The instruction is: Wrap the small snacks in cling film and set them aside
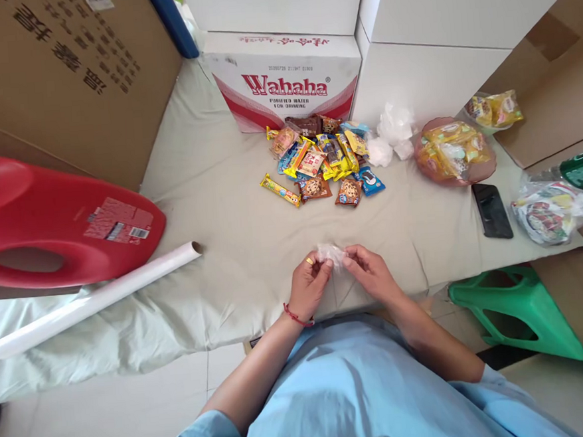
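Note:
A crumpled clear plastic bag (330,253) is pinched between my two hands above the front of the cloth-covered table. My left hand (312,285), with a ring and a red bracelet, grips its left side between thumb and fingers. On the right side, my right hand (372,273) holds it the same way. Beyond my hands lies a heap of small wrapped snacks (310,162). White crumpled plastic bags (390,135) sit to the right of the heap. Farther right stands a pink bowl (456,182) with yellow packets in it.
A Wahaha carton (287,89) stands behind the snacks. At left are a red jug (70,200), a white roll (102,301) and a big cardboard box (75,120). At right lie a black phone (492,211) and a bagged item (546,217); a green stool (522,309) is below.

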`<state>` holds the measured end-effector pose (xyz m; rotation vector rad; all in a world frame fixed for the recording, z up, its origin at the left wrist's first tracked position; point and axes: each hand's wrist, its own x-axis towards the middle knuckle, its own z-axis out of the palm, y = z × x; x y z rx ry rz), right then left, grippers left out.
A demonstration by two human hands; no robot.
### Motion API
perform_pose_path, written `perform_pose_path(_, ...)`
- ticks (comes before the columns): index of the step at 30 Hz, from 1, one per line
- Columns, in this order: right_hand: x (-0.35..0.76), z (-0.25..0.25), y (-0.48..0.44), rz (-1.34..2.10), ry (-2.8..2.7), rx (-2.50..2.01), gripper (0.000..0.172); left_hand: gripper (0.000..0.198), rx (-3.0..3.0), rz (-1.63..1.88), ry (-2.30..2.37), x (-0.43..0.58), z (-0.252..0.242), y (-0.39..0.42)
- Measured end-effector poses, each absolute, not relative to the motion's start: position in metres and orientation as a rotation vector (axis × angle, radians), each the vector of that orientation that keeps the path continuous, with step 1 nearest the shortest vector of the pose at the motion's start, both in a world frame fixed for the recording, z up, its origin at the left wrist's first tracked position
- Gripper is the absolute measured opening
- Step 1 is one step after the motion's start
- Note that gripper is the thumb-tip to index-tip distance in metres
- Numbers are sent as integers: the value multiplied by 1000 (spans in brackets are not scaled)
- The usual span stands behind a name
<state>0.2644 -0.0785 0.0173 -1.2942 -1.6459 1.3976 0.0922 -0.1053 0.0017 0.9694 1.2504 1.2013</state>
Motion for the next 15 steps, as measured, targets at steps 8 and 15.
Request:
perform_pose_path(8, 271, 29, -57, 1535, -1090, -1287, 35, 42, 746, 1248, 1125, 84, -13, -107)
perform_pose_path(15, 307, 33, -51, 1700, -832, -1350, 42, 44, 713, 1299, 1066, 84, -7, -106)
